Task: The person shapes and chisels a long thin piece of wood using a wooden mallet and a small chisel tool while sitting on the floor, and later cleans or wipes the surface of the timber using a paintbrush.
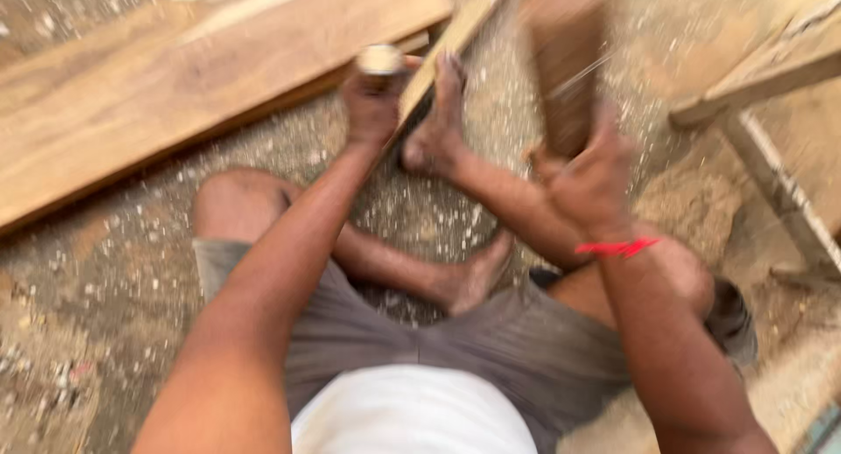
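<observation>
I see the left hand (372,99) closed around a tool with a pale round top (382,60), which stands upright against a narrow wooden strip (451,42). A bare foot (438,125) presses on this strip just beside the hand. The right hand (591,178) (it has a red thread (618,246) on the wrist) is clamped on a dark wooden block (565,77), raised and blurred. A wide plank (175,86) lies on the left, on ground (70,331) covered with wood chips.
</observation>
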### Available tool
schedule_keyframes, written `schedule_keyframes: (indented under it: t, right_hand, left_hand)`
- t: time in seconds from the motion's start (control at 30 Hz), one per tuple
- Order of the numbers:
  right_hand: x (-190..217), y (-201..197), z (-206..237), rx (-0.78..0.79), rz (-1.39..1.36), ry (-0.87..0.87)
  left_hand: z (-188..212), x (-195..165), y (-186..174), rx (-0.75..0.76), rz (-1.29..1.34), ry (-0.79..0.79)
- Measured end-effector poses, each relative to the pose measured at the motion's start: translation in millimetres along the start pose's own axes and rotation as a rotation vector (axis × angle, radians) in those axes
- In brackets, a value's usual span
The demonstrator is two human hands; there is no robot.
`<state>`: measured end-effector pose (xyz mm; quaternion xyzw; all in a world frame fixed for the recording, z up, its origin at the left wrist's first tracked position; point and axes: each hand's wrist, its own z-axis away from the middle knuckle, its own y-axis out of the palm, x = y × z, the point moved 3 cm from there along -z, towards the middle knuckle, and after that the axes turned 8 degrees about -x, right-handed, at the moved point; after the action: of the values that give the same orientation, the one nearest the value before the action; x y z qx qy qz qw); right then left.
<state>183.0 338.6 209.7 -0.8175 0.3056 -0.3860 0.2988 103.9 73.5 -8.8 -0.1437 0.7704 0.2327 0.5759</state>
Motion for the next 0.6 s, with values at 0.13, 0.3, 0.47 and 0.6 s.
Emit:
schedule_keyframes:
  t: [0.13, 0.3, 0.47, 0.6]
  right_hand:
    - [-1.5, -43.4, -30.7, -0.140, -0.404, 0.012]
    - [2.9, -59.5, -49.6, -0.095, -0.099, -0.332]
    - [-3.6, 33.0, -1.9, 0.379, 0.290, -0.042]
    - [-11.5, 20.4, 38.7, 0.258, 0.090, 0.177]
  left_hand:
    - [4.0, 1.2, 19.3, 0.247, -0.179, 0.142]
    - [-5.6, 4.1, 4.4, 0.231, -0.226, 0.120]
    - [0.8, -6.1, -7.8, 0.265, -0.121, 0.259]
    - [-34.2, -5.2, -35.4, -0.053, -0.157, -0.172]
